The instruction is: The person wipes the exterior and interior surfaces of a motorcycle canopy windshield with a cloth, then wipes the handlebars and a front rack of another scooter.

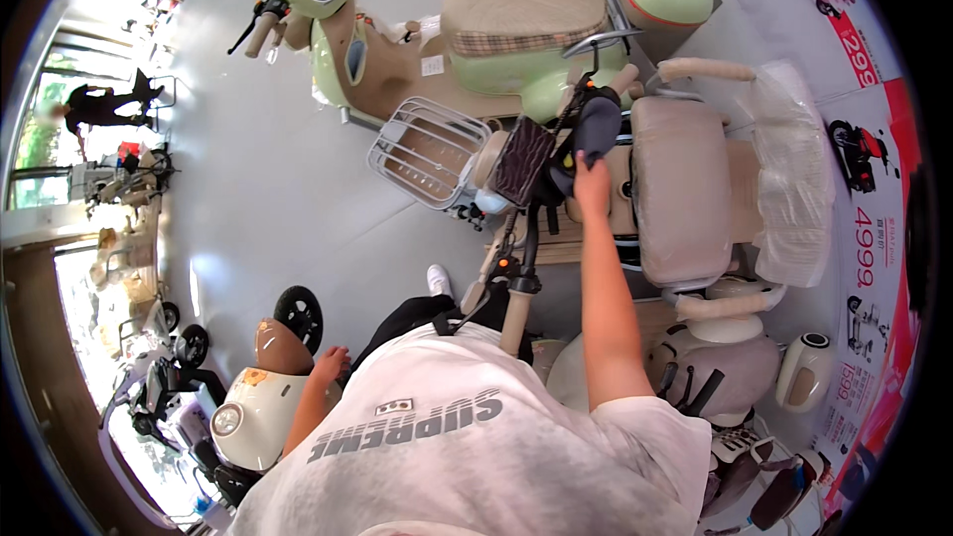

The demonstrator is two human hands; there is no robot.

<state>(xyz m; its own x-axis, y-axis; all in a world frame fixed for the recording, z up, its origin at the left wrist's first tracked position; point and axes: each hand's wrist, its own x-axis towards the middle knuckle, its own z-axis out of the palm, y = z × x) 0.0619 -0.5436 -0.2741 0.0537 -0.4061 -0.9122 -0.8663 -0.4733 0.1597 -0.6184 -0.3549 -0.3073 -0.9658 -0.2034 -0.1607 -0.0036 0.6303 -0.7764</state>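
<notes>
My right arm reaches forward over the beige electric tricycle. At its end, my right hand (593,185) has its fingers closed on the near edge of a dark grey saddle (598,127). This saddle sits behind the handlebar, beside a dark quilted bag (523,161). One beige handlebar grip (515,323) points back toward my body. A wide padded seat (681,191) lies to the right of the saddle. My left hand (333,364) hangs low at my side, empty and loosely open, near a cream scooter front (260,417).
A wire basket (429,152) juts from the tricycle's front. Beyond stands a pale green scooter (486,60). Bubble-wrapped backrest (791,174) and a poster wall (866,268) are on the right. More scooters (179,402) line the left windows, where a person (104,107) is visible.
</notes>
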